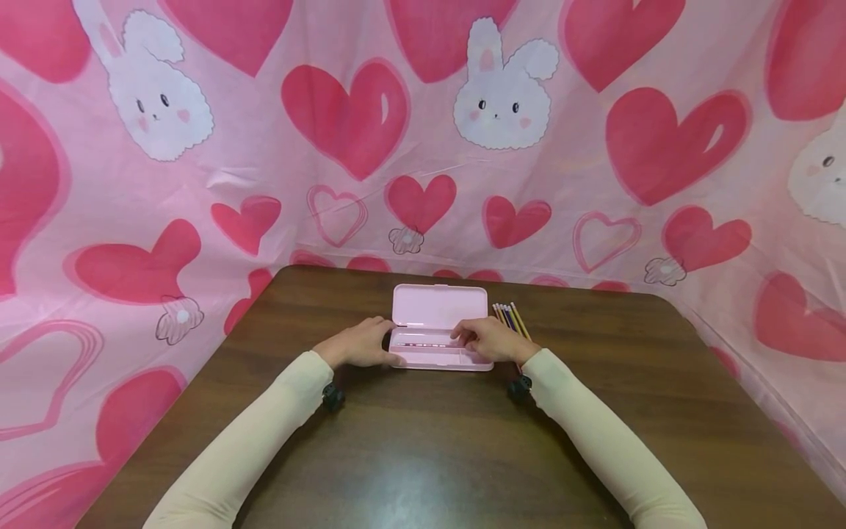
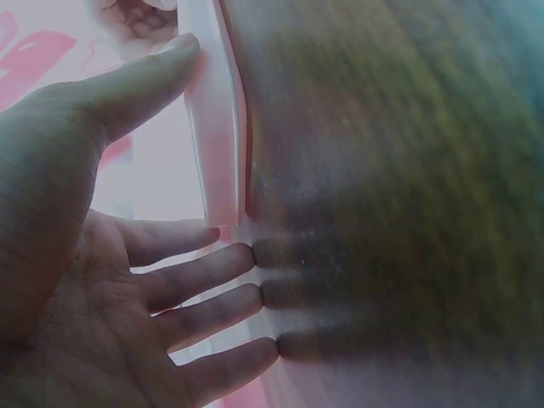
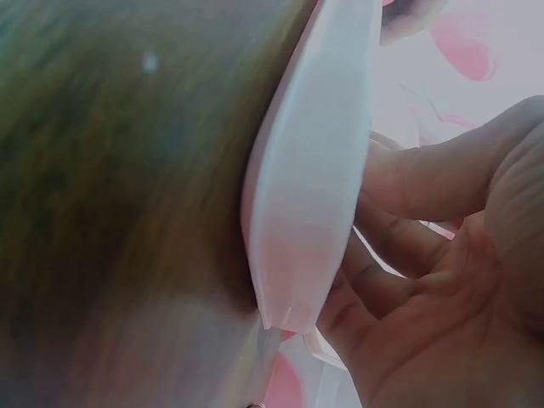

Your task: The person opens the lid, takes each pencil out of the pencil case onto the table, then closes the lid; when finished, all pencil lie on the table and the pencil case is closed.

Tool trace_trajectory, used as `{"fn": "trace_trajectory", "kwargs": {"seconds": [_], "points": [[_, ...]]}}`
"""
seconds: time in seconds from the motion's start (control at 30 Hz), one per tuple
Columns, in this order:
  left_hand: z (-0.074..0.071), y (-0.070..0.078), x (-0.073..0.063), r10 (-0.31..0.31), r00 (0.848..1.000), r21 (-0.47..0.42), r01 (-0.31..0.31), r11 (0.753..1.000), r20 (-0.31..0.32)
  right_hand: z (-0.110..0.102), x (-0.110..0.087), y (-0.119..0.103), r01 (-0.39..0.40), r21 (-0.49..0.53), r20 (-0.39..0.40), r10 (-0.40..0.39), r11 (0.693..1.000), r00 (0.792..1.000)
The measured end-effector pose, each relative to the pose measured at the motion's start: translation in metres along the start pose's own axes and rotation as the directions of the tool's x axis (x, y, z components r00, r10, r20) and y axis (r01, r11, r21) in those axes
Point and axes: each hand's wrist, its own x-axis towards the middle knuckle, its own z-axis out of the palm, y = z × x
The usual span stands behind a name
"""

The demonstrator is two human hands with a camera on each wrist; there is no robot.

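A pink pencil case (image 1: 426,358) lies with its lid (image 1: 439,306) raised at the back. In its long rear compartment is a red and white patterned pencil (image 1: 426,345). My left hand (image 1: 360,343) is at the case's left end, thumb on the front rim, fingers fairly straight in the left wrist view. Over the right part of the case, my right hand (image 1: 492,339) reaches in with bent fingers near the pencil's right end. The case wall hides those fingertips in the right wrist view, so a hold on the pencil cannot be made out.
Several pencils (image 1: 512,317) lie side by side just right of the case, partly behind the right hand and wrist. The brown wooden table (image 1: 396,455) extends around the case. A pink cloth (image 1: 423,154) with hearts and rabbits hangs behind the table.
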Motion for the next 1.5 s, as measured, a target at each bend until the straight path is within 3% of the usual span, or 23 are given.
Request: {"fn": "trace_trajectory", "kwargs": {"seconds": [0.3,0.57,0.77,0.97,1.17,1.5], "points": [[-0.003,0.000,0.001,0.018,1.000,0.008,-0.018,1.000,-0.012,-0.003,0.001,-0.003,-0.021,0.004,0.024,0.021,1.000,0.999],[-0.001,0.000,0.000,0.026,1.000,-0.006,-0.026,1.000,-0.012,0.000,0.002,-0.001,0.017,-0.029,-0.039,-0.019,0.999,0.999],[0.001,-0.001,0.003,0.032,0.999,0.007,-0.032,0.999,-0.017,-0.005,0.000,-0.002,0.024,-0.041,-0.131,-0.030,0.999,0.991],[0.000,-0.001,0.003,0.032,0.999,0.026,-0.032,0.999,-0.020,-0.020,-0.006,-0.005,0.007,-0.024,-0.240,-0.013,1.000,0.971],[0.000,0.000,0.002,0.025,1.000,0.018,-0.025,1.000,-0.019,-0.035,-0.013,-0.003,-0.050,0.023,-0.368,0.055,0.998,0.928],[-0.001,-0.001,0.001,0.016,1.000,0.000,-0.016,1.000,-0.011,-0.052,-0.030,0.004,-0.089,0.056,-0.440,0.105,0.994,0.892]]}}
